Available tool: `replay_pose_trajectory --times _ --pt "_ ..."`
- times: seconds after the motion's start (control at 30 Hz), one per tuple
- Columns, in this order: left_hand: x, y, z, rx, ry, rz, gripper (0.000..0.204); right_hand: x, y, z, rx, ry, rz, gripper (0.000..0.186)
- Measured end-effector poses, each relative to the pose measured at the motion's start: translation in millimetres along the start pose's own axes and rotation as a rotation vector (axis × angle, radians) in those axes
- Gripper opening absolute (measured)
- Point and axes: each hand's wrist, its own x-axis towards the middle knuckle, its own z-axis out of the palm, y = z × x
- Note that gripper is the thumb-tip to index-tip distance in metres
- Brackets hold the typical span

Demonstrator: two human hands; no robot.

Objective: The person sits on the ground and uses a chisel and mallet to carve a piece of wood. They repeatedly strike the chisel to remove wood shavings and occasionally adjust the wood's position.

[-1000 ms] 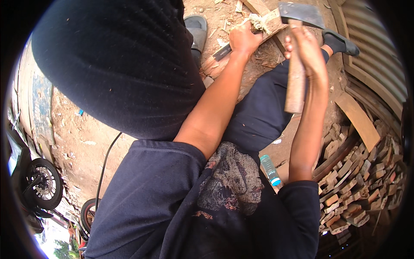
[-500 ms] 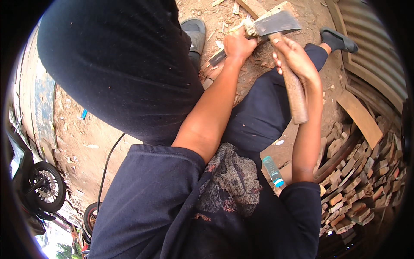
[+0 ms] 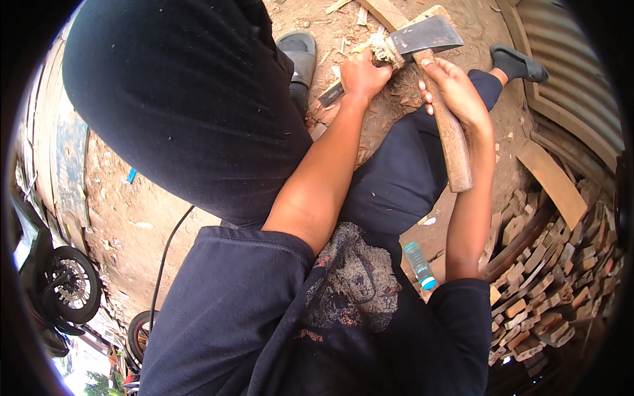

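1. Gripping a hatchet [image 3: 448, 129] high on its wooden handle, close under the dark metal head, the right hand [image 3: 454, 89] is closed around it, with the thumb lying across the handle and the fingertips showing on its far side.

2. The hatchet's handle slants down past the wrist, its butt end just beside the right forearm; the broad head lies across the upper middle of the view.

3. The left hand [image 3: 365, 74] is folded into a fist around a chisel-like tool [image 3: 331, 94]. A dark flat bar juts out below the knuckles, and a pale, frayed end [image 3: 385, 49] sticks out above; the fist hides how the two join.

4. One end of the hatchet head sits right at that frayed end; whether they touch cannot be told.

5. Past the hands, pale timber [image 3: 432, 12] lies on the dirt ground [image 3: 125, 218] among scattered wood chips.

6. Sandals [image 3: 518, 64] are on both feet, set apart on either side of the work.

7. To the right, a corrugated panel [image 3: 568, 66] stands above a stack of wood pieces [image 3: 538, 284], with a curved board [image 3: 553, 181] beside it.

8. A teal bottle [image 3: 419, 261] lies near the right sleeve; at the left edge are a wheel [image 3: 71, 284] and a black cable [image 3: 165, 261].
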Motion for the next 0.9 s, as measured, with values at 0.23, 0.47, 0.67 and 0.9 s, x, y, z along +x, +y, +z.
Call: replay_pose_trajectory --times 0.23,0.47,0.67,0.9 --pt "1.9 -2.7 3.9 -0.024 0.043 0.018 0.032 4.8 7.6 10.0 -0.074 -0.05 -0.011 0.028" --pt "1.4 -1.2 0.3 -0.03 0.041 -0.005 0.033 -3.8 -1.2 10.8 0.141 0.144 -0.132 0.026" --pt "-3.2 -2.8 -2.1 0.01 0.046 0.032 0.034 -4.7 -9.4 4.3 -0.042 -0.009 -0.01 0.027" --pt "-1.7 -2.5 0.5 -0.028 0.032 0.01 0.033 0.4 3.2 19.7 -0.038 0.052 -0.055 0.025"
